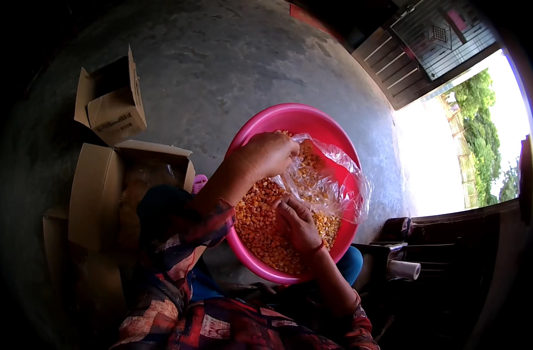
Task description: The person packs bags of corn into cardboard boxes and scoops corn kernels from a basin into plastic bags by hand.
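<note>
A pink basin (245, 256) holds many orange-yellow kernels (263, 227). Over its right part lies a clear plastic bag (336, 192) with some kernels in or under it, its far edge hanging over the rim. My left hand (269, 153) is above the upper left of the basin, fingers closed on the bag's edge. Lower down, my right hand (298, 221) is over the kernels, its fingers pinched together near the near edge of the bag; what is between them is too small to make out.
Two open cardboard boxes, one upper (118, 114) and one lower (91, 198), stand on the grey floor (190, 70) at the left. A white roll (404, 269) and dark furniture are at the lower right. An open doorway (432, 157) is at the right.
</note>
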